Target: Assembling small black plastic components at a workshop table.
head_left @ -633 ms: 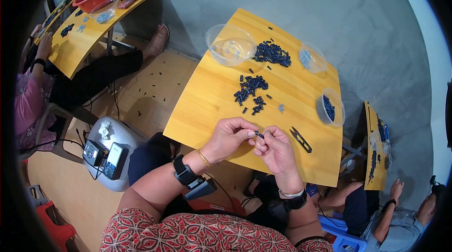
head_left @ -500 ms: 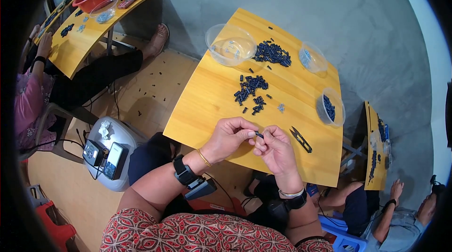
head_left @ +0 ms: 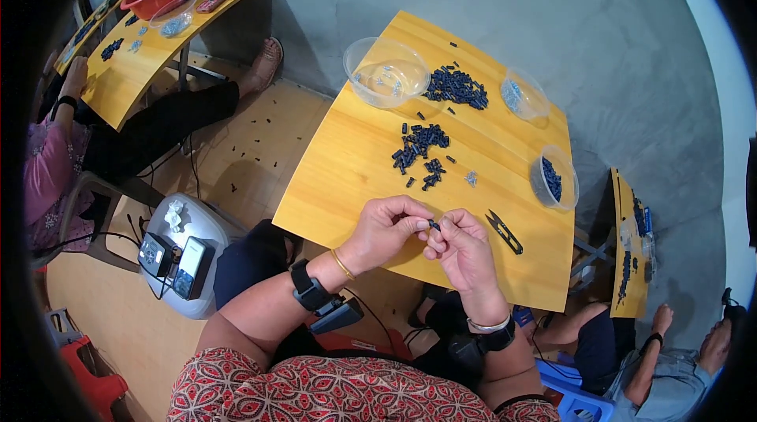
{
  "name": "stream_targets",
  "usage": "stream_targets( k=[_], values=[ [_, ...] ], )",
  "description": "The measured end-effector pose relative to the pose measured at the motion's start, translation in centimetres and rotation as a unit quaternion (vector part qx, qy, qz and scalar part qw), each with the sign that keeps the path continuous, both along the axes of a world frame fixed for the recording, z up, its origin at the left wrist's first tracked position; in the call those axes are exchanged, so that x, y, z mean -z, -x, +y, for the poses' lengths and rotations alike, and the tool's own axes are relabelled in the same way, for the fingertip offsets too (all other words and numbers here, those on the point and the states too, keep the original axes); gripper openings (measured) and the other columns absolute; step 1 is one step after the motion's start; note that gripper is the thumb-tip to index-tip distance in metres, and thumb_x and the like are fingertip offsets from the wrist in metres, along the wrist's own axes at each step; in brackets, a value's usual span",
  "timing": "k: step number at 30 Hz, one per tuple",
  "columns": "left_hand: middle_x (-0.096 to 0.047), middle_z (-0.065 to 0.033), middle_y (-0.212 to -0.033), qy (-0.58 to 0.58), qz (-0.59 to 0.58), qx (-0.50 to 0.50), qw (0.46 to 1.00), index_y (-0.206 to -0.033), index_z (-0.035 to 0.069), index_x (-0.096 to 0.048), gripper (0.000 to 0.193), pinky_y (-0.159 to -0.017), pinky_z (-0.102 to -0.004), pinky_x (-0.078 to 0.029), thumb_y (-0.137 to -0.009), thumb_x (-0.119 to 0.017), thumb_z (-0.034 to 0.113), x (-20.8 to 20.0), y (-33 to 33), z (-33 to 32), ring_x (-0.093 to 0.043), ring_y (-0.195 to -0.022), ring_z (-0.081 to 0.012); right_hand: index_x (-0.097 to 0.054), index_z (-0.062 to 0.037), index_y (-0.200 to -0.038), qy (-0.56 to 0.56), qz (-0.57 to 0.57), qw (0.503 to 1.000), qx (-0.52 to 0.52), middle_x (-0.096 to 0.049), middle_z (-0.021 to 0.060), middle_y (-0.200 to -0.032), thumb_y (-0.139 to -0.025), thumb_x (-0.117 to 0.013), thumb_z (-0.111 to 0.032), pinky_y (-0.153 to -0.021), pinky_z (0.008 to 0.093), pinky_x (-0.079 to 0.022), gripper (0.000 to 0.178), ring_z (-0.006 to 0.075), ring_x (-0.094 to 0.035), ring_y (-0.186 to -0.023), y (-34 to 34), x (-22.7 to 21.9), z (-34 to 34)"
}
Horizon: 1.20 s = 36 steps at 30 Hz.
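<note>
Over the near edge of the yellow table (head_left: 331, 178), both my hands meet at a small dark cylindrical piece (head_left: 434, 225). My left hand (head_left: 386, 229) pinches it between thumb and forefinger. From the other side my right hand (head_left: 461, 245) closes its thumb and forefinger at the same piece; the fingertips hide most of it. Beyond them lie a loose pile of dark small parts (head_left: 422, 146) and a little heap of silvery bits (head_left: 471, 178). Black thread snips (head_left: 505, 231) rest to the right of my right hand.
Farther back are a second dark pile (head_left: 457, 89) and a large clear bowl (head_left: 364, 95) overhanging the table's left edge. Clear tubs (head_left: 536, 107) (head_left: 569, 200) stand along the right side. A stool with a phone (head_left: 192, 268) is at left. Other people sit at both sides.
My hands stay together at the small dark piece with only slight finger movement. At the far right, the other person's hand has shifted slightly.
</note>
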<state>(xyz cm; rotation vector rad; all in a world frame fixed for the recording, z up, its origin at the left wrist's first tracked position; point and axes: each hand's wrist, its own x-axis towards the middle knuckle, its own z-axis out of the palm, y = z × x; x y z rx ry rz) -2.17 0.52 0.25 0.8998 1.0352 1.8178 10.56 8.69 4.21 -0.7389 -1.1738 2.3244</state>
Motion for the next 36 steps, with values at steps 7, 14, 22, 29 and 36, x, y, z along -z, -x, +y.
stream_targets(
  k=[7,14,22,29,36],
  values=[
    [-0.06,-0.0051,-0.075,0.034,-0.061,0.023,0.997,-0.085,-0.003,-0.059,0.006,-0.062,-0.0216,-0.048,-0.082,-0.056,0.001,-0.1,0.1,0.0,-0.057,-0.066,-0.0097,-0.049,-0.0036,-0.083,-0.07,-0.008,0.997,0.037,-0.049,0.003,-0.065,-0.087,-0.05,-0.009,-0.05,0.0257,-0.044,0.007,0.0098,-0.046,-0.056,0.5,0.5,-0.6],
    [-0.06,-0.0048,-0.074,0.044,-0.08,0.038,0.995,-0.087,-0.002,-0.058,0.007,-0.061,-0.0214,-0.048,-0.083,-0.056,0.003,-0.1,0.3,0.0,-0.058,-0.065,-0.0096,-0.05,-0.0013,-0.085,-0.214,-0.021,0.974,0.066,-0.051,0.0029,-0.065,-0.087,-0.052,-0.009,-0.047,0.0216,-0.043,0.008,0.0074,-0.045,-0.052,0.6,0.4,-0.6],
    [-0.06,-0.0054,-0.076,0.04,-0.109,0.046,0.992,-0.089,-0.002,-0.059,0.008,-0.061,-0.0216,-0.048,-0.083,-0.057,0.003,-0.1,0.4,0.1,-0.058,-0.066,-0.0104,-0.052,-0.0005,-0.086,-0.165,0.006,0.984,0.065,-0.052,0.0037,-0.066,-0.086,-0.052,-0.008,-0.049,0.024,-0.046,0.007,0.0081,-0.046,-0.054,0.5,0.3,-0.4],
    [-0.061,-0.0067,-0.078,0.039,-0.15,0.053,0.986,-0.09,-0.002,-0.059,0.01,-0.063,-0.0227,-0.05,-0.082,-0.057,0.004,0.2,0.5,0.1,-0.059,-0.067,-0.0121,-0.051,-0.0011,-0.09,-0.123,0.01,0.992,0.015,-0.053,0.0053,-0.071,-0.085,-0.052,-0.005,-0.054,0.0261,-0.048,0.006,0.0098,-0.047,-0.059,0.3,0.1,-0.2],
    [-0.061,-0.0069,-0.079,0.033,-0.154,0.058,0.986,-0.091,-0.002,-0.059,0.011,-0.064,-0.0228,-0.05,-0.082,-0.056,0.004,0.4,0.5,0.2,-0.059,-0.067,-0.0123,-0.05,-0.0028,-0.09,-0.106,0.045,0.993,0.018,-0.053,0.0052,-0.071,-0.085,-0.052,-0.006,-0.054,0.0271,-0.047,0.006,0.0108,-0.047,-0.06,0.1,0.7,0.2]
  ],
)
